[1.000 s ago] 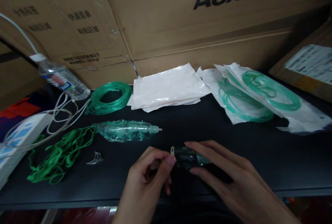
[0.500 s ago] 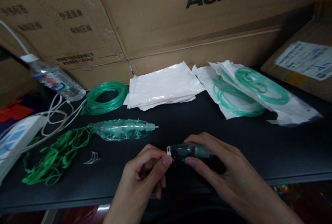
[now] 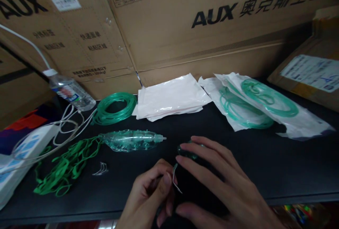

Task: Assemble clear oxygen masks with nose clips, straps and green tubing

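Note:
My left hand (image 3: 153, 195) is closed in a pinch near the front of the table, on a thin pale curved strip (image 3: 174, 178) that juts from the fingertips, apparently a metal nose clip. My right hand (image 3: 219, 177) is spread, with thumb and fingers apart, over a clear green mask (image 3: 188, 150). Those fingers hide most of the mask, and whether they press on it is unclear. Just behind lies another clear green oxygen mask (image 3: 132, 140) with a pale connector tip. Left of my hands are several loose curved strips (image 3: 100, 169) and a heap of green elastic straps (image 3: 60, 172).
At the back lie coiled green tubing (image 3: 115, 116), white packets (image 3: 172, 96) and bagged green tubing (image 3: 249, 105). A plastic bottle (image 3: 75, 94), white cables and a power strip (image 3: 34, 151) are at left. Cardboard boxes (image 3: 169, 41) wall off the rear.
My right hand has opened from its grip around the mask's narrow end and spread over it. My left hand still pinches, now slightly lower with the strip showing. The view has tilted upward.

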Demonstrator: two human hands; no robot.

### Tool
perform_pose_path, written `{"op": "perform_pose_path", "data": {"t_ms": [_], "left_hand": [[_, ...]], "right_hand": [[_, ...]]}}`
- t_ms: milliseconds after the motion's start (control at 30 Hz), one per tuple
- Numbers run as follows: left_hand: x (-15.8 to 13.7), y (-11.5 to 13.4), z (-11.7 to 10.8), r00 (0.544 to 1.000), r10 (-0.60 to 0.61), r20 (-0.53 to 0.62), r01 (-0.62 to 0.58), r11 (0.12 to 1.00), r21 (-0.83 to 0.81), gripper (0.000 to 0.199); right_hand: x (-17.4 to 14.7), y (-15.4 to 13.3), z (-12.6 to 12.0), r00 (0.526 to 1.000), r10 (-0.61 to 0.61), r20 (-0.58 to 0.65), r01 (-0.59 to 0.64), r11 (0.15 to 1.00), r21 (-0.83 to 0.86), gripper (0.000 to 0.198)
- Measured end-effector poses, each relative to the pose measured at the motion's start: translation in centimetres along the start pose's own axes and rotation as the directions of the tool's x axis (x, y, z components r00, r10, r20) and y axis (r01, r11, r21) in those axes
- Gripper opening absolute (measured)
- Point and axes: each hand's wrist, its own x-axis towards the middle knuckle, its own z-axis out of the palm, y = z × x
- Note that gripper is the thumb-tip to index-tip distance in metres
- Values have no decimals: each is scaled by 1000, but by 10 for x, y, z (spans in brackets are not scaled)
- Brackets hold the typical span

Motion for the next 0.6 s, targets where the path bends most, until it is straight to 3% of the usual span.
{"op": "perform_pose_path", "data": {"t_ms": [133,300,433,600], "left_hand": [[-4,1,2,997,-79,12,79,996,-35,49],[-7,1,-1,995,-61,79,68,994,-87,45],[-7,-1,-4,993,-49,108,64,988,-139,41],[-6,-2,-3,994,-49,100,65,985,-162,43]], "right_hand": [[10,-7,3,1000,-23,-12,24,994,108,34],[11,-6,11,1000,-14,-9,16,976,216,23],[13,-8,14,996,-49,-79,64,978,201,16],[18,-8,10,995,-89,-41,95,981,171,8]]}}
